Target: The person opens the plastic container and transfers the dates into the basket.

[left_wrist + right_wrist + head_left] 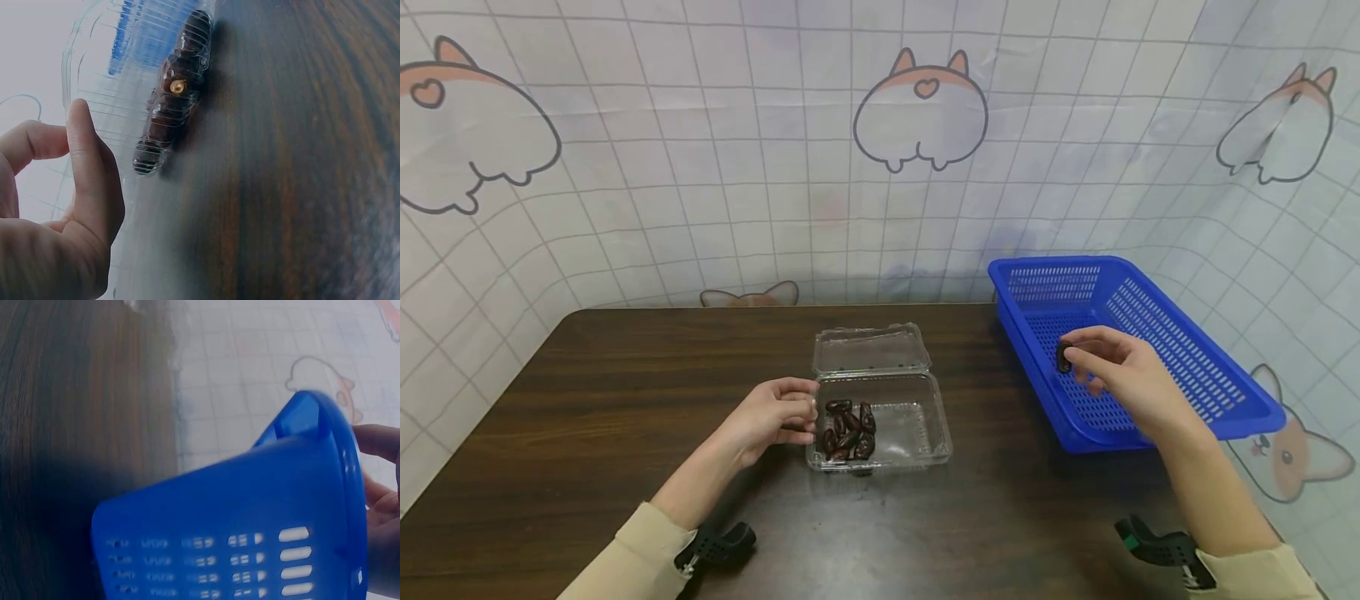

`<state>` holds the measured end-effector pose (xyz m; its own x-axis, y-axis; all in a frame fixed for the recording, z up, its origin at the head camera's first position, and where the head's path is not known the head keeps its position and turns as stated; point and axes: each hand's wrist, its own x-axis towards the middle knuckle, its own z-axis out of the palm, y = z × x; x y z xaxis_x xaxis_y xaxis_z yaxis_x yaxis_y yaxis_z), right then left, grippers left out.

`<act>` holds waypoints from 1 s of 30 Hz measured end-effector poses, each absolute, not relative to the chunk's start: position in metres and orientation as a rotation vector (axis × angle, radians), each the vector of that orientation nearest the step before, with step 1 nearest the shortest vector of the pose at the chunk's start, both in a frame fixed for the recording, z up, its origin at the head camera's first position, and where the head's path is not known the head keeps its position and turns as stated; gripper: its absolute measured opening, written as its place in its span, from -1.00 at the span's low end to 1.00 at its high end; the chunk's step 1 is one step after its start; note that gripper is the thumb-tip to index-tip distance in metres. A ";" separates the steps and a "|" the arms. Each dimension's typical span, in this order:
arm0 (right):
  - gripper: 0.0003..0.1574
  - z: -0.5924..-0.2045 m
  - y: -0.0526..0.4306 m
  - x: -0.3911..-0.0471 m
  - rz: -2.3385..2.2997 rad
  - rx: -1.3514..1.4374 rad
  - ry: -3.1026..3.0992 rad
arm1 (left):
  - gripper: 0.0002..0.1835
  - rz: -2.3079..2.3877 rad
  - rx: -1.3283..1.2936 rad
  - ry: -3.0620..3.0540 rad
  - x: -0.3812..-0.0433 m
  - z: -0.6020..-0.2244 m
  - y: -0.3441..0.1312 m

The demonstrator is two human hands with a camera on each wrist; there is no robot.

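Observation:
My left hand (778, 421) has its fingertips right at the left edge of a clear plastic clamshell box (910, 425). The lid (872, 350) is folded back. Several dark brown dates (850, 433) lie together in the left part of the box; the left wrist view shows dates (169, 112) through its wall. Over the blue basket, my right hand (1120, 371) pinches a single date (1063, 357) between thumb and fingers. In the right wrist view, the basket's rim partly hides the right hand (381, 506), and the held date is out of sight.
The blue slotted basket (1033, 367) stands at the table's right side, its wall (250, 487) filling much of the right wrist view. Beneath everything is a dark wooden table (647, 375). A white gridded sheet (760, 192) with dog drawings stands behind it.

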<state>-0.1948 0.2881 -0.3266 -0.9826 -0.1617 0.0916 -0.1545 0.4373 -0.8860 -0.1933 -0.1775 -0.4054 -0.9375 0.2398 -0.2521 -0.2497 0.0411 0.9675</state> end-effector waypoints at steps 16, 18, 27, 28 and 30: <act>-0.43 -0.330 0.315 -0.194 -1.496 -0.190 2.730 | -0.44 1.962 -0.014 1.978 -0.194 -0.407 -0.178; -0.43 -0.330 0.317 -0.193 -1.486 -0.184 2.736 | -0.44 1.962 -0.014 1.976 -0.194 -0.407 -0.178; -0.47 -0.328 0.324 -0.189 -1.458 -0.155 2.727 | -0.43 1.969 -0.020 1.973 -0.195 -0.408 -0.178; -0.48 -0.328 0.325 -0.189 -1.460 -0.154 2.729 | -0.42 1.968 -0.019 1.972 -0.195 -0.407 -0.178; -0.52 -0.329 0.326 -0.189 -1.463 -0.156 2.734 | -0.42 1.965 -0.016 1.974 -0.196 -0.407 -0.179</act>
<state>-0.1887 0.3260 -0.3290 -0.9943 -0.1057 0.0154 -0.0714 0.5510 -0.8314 -0.1955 -0.1785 -0.4071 -0.9370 0.2387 -0.2550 -0.2540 0.0358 0.9666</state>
